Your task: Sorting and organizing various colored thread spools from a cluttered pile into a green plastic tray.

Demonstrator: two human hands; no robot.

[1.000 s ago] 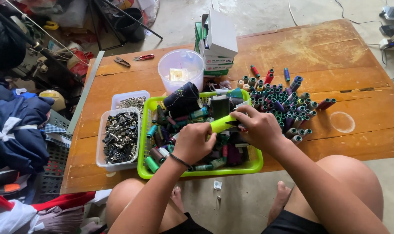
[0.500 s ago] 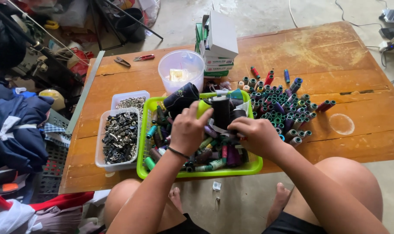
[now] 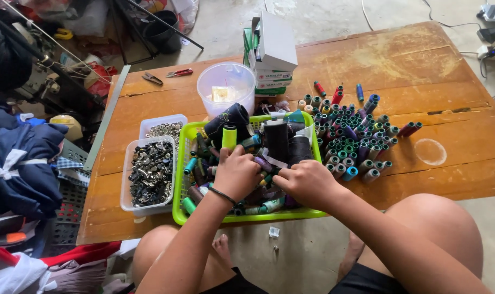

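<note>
Both hands curled among thread spools in green basket [image 3: 179,179], left hand [image 3: 237,173] beside upright yellow-green spool [image 3: 229,136], right hand [image 3: 307,184] grip unclear; standing spools [image 3: 356,139] right on counter [image 3: 421,81], clear tub [image 3: 225,87] behind, fastener trays [image 3: 148,174] left

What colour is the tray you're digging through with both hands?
Lime green tray, seen in the head view; both hands rest among thread spools inside it.

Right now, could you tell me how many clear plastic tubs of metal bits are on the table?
2: the front tub beside the green basket, the second tub just behind it, partly hidden.
</note>
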